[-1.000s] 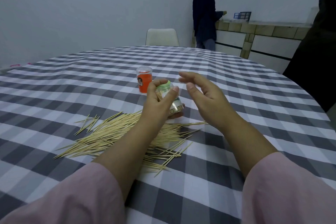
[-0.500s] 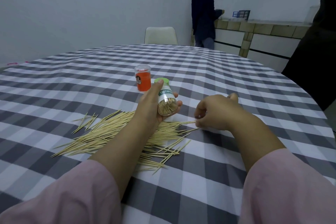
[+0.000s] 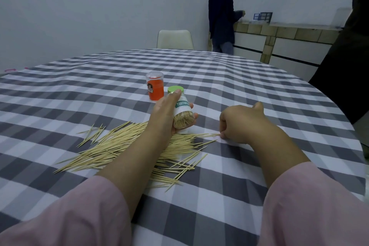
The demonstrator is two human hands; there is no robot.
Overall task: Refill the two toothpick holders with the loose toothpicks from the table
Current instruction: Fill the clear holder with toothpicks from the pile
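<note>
My left hand point(image 3: 165, 114) grips a clear toothpick holder with a green base point(image 3: 182, 112), tilted so that its open mouth faces me; it is packed with toothpicks. An orange holder point(image 3: 155, 86) stands upright just behind it on the table. A wide pile of loose toothpicks point(image 3: 123, 148) lies on the checked cloth under and around my left forearm. My right hand point(image 3: 239, 122) rests on the cloth to the right of the pile, fingers curled down and pinching the tips of a few toothpicks at the pile's right end.
The round table carries a grey and white checked cloth point(image 3: 229, 86). A white chair point(image 3: 174, 39) stands at the far side. One person point(image 3: 221, 12) stands at a tiled counter point(image 3: 287, 32) beyond, and another in dark clothes point(image 3: 345, 50) stands at the right edge.
My right hand dropped from beside the holder down to the cloth and closed its fingers on toothpick tips. My left hand tipped the holder so that its open mouth faces me.
</note>
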